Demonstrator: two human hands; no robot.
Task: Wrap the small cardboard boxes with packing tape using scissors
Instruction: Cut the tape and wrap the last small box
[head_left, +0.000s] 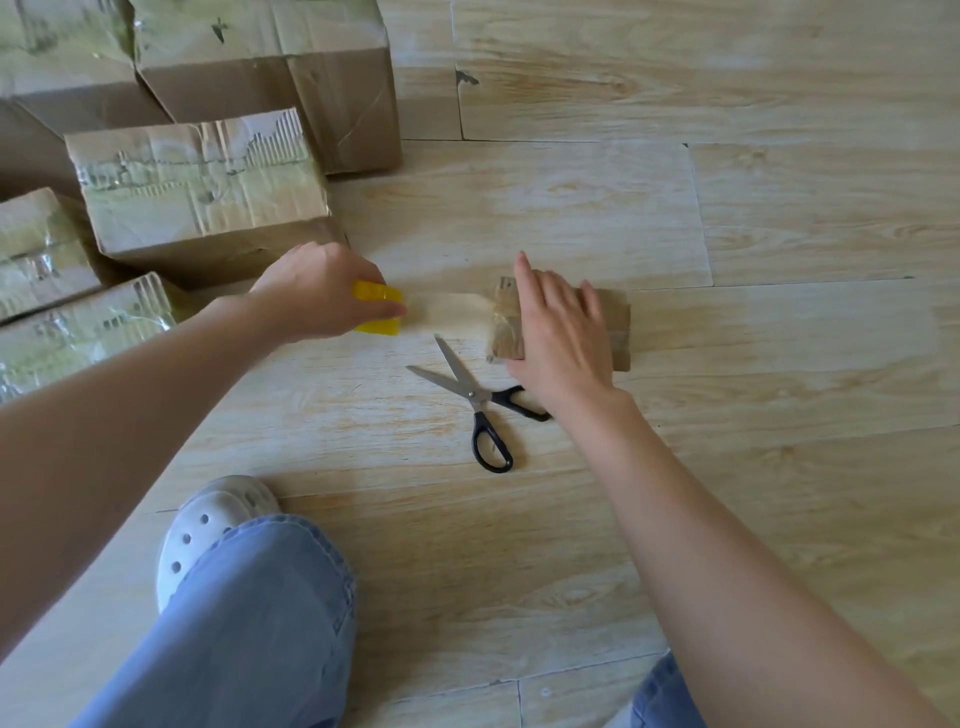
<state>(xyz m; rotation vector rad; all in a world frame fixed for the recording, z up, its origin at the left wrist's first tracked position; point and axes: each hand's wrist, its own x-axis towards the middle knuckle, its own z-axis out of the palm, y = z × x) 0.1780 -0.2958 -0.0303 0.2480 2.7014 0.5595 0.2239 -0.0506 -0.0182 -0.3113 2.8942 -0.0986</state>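
A small cardboard box (615, 327) lies on the wooden floor (675, 208). My right hand (561, 332) lies flat on top of it with straight fingers. To its left, my left hand (322, 293) grips a yellow tape roll (376, 309). A strip of clear tape (452, 312) stretches from the roll to the box's left end. Black-handled scissors (475, 397) lie with their blades apart on the floor, just in front of the box and under my right wrist.
Several larger taped cardboard boxes (208, 187) are stacked at the far left. My knee in blue jeans (249, 623) and a white clog (208, 519) are at the near left.
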